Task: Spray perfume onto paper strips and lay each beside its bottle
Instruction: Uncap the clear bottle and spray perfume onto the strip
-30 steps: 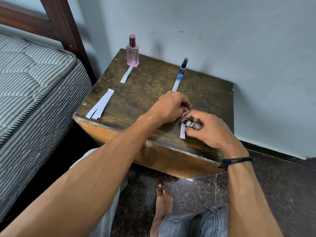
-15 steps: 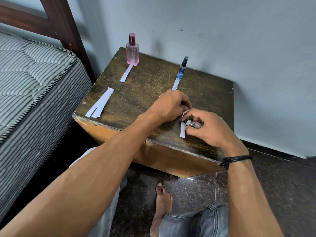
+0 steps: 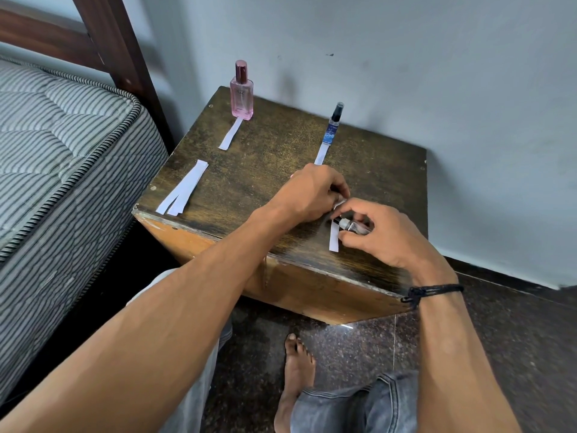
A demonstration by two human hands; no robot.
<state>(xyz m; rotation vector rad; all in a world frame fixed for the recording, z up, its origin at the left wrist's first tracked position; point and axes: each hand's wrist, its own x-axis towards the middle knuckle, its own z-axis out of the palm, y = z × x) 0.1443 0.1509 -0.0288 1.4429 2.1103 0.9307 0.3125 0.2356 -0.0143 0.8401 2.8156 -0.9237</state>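
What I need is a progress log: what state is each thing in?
Pink bottle: upright, capped, first strip before it.
Blue bottle: upright, second strip before it.
Clear bottle: sideways in right hand, nozzle at third strip.
Third strip: top pinched by left hand.
Spare strips: flat, untouched.

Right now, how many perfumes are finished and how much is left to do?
Two look done: the first strip lies by the pink bottle, the second strip by the blue bottle. In hand: the right hand grips a small clear bottle at the third strip, which the left hand pinches. Left: laying that one down, plus spare strips near the table's left edge.
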